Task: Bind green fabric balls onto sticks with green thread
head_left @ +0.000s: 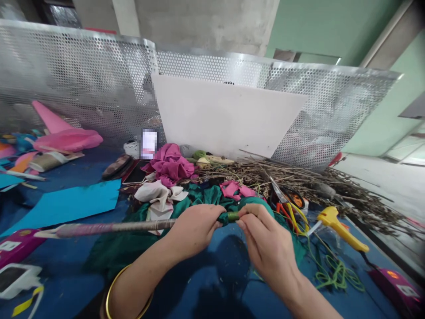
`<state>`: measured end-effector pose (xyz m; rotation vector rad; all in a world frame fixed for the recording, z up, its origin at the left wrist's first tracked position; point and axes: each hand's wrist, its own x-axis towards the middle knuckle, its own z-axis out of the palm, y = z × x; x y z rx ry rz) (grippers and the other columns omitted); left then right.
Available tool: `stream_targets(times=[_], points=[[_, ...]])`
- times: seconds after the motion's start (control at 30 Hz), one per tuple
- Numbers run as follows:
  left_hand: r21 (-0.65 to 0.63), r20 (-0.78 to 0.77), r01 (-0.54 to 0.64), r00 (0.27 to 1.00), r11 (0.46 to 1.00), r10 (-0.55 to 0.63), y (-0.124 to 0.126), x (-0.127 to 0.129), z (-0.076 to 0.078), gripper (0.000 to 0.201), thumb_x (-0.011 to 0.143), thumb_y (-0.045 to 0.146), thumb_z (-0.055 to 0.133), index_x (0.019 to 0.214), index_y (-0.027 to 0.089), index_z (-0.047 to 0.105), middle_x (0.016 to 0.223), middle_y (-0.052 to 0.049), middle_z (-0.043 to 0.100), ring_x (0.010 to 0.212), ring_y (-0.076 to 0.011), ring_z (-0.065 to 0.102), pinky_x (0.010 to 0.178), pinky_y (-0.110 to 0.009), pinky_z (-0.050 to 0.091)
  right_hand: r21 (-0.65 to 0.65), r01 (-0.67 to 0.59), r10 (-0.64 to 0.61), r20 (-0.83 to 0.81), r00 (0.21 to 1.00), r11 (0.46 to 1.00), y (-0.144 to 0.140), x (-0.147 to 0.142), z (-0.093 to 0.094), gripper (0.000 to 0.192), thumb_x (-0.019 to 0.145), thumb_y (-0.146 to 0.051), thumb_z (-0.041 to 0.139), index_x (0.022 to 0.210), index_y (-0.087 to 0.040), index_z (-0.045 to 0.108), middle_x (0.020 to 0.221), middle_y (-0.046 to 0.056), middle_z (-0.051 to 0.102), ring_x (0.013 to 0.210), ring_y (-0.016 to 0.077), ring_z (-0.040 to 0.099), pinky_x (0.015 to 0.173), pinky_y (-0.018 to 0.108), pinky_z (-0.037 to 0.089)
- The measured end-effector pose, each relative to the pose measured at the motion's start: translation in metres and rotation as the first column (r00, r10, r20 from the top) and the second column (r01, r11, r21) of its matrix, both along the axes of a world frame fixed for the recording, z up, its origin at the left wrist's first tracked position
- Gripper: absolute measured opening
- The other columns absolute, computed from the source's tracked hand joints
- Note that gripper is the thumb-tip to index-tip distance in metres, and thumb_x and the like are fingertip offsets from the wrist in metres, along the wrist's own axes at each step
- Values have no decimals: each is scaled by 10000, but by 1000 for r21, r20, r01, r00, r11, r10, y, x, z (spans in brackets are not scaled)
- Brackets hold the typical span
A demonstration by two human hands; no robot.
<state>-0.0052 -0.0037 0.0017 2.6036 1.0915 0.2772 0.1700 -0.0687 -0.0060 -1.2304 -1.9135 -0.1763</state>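
Observation:
A long stick wound with greyish-pink material (133,226) runs level from the left into my left hand (197,228), whose fingers are closed round it. Beyond that fist, dark green cloth wraps the stick, followed by a short band of green cord (233,216). My right hand (268,237) pinches the stick's right end at this band; its fingertips hide the very tip. Dark green fabric (113,252) lies bunched beneath and behind both hands. Close behind them are pink cloth scraps (234,189) and a crumpled whitish cloth (157,195).
To the right are scissors (280,192), pliers (290,217), a yellow glue gun (341,228), tangled green cord (338,272) and dry twigs (352,195). A blue sheet (69,204) lies left. A white board (229,117) leans against the perforated metal screen (83,66).

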Motion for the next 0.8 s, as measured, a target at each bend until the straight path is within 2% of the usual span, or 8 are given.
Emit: stream_targets(times=[0.17, 0.3, 0.4, 0.5, 0.57, 0.63, 0.73, 0.8], points=[[36, -66, 53, 997, 998, -51, 0, 1, -3, 282, 907, 209, 475, 1176, 247, 550, 1011, -27, 675, 936, -252, 646, 741, -334, 458, 50, 58, -65, 153, 986, 997, 6, 14, 7, 234, 974, -186, 395, 796, -186, 547, 892, 55, 644, 614, 113, 598, 512, 213, 408], [53, -143, 104, 985, 993, -96, -3, 6, -1, 274, 885, 187, 496, 1136, 260, 576, 921, -7, 658, 837, -235, 657, 656, -306, 452, -36, 8, 2, 284, 959, 999, 11, 24, 7, 243, 985, -215, 384, 807, -180, 545, 888, 55, 643, 619, 126, 593, 498, 227, 376], [55, -187, 160, 971, 986, -147, -7, 11, 0, 228, 854, 167, 537, 1063, 231, 599, 886, -11, 661, 834, -235, 658, 639, -294, 452, -171, -94, 135, 246, 960, 981, 16, 31, 6, 242, 984, -225, 388, 803, -179, 542, 901, 61, 625, 678, 138, 597, 566, 231, 412], [79, -174, 218, 964, 973, -201, -9, 12, -3, 233, 841, 185, 582, 1072, 217, 593, 910, -19, 677, 873, -248, 660, 673, -305, 466, -326, -186, 225, 85, 971, 927, 24, 40, 4, 234, 975, -231, 411, 791, -188, 549, 884, 53, 600, 713, 142, 578, 638, 246, 433], [95, -159, 261, 957, 961, -244, -9, 12, -5, 230, 848, 197, 588, 1077, 218, 593, 933, -22, 685, 885, -248, 660, 696, -313, 472, -423, -285, 284, -68, 956, 860, 32, 47, 0, 257, 968, -239, 436, 745, -191, 555, 847, 42, 586, 739, 147, 566, 677, 257, 436], [106, -148, 303, 947, 947, -286, -8, 11, -8, 212, 857, 206, 589, 1068, 216, 596, 947, -25, 691, 893, -245, 660, 705, -313, 474, -484, -426, 347, -248, 905, 764, 40, 53, -5, 307, 956, -265, 473, 673, -184, 558, 815, 38, 577, 763, 151, 556, 713, 265, 432], [113, -128, 346, 935, 932, -331, -8, 11, -8, 218, 847, 212, 614, 1064, 215, 592, 951, -23, 699, 894, -241, 663, 709, -307, 476, -523, -637, 362, -536, 763, 566, 52, 59, -14, 343, 912, -337, 565, 617, -163, 585, 784, 33, 568, 780, 149, 534, 749, 266, 404], [109, -101, 359, 932, 927, -348, -10, 11, -7, 261, 836, 207, 627, 1092, 223, 576, 977, -15, 702, 906, -239, 665, 721, -306, 479, -529, -719, 326, -652, 684, 451, 58, 60, -23, 368, 880, -400, 603, 610, -151, 604, 765, 27, 565, 763, 143, 517, 733, 262, 388]])
